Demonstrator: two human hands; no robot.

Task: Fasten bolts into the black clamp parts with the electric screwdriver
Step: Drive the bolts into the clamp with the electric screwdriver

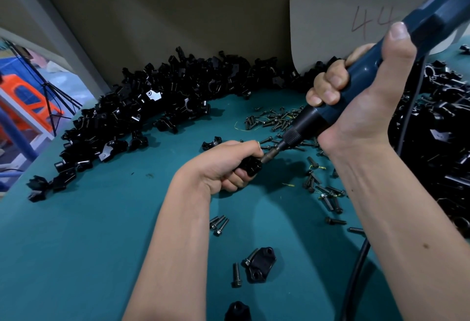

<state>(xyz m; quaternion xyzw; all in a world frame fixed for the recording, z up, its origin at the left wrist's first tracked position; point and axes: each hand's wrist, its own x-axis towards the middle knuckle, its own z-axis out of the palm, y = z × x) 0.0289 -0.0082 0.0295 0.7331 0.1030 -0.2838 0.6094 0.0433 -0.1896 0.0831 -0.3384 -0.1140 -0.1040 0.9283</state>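
Between your two hands, the work meets in the middle of the green table (89, 231). Your left hand (223, 162) is curled tightly round a black clamp part (250, 165), fingers wrapped under it and thumb over the top, so only the end facing the tool shows. Your right hand (356, 106) is closed round the blue electric screwdriver (376, 66) — fingers wrapped across the barrel, thumb lying up along its side. The tool slopes down from upper right to lower left, and its metal tip (270, 154) sits against the clamp part right at your left thumb; the bolt under it is hidden.

Just behind and to the right of the tool tip lies a scatter of loose bolts (274, 119), with more strewn beneath your right wrist. Near your left forearm, a small bunch of bolts (218, 224) lies together. Closer to you, between your forearms, rests a flat clamp plate (259, 264) with a single bolt (236, 275) just beside it.

Beyond your left hand, a big heap of black clamp parts (152, 106) curves along the back of the table — a second heap (437, 129) sits past your right arm. A grey card (330, 22) with handwritten digits leans behind the screwdriver, and a black cable (356, 269) runs under your right forearm.
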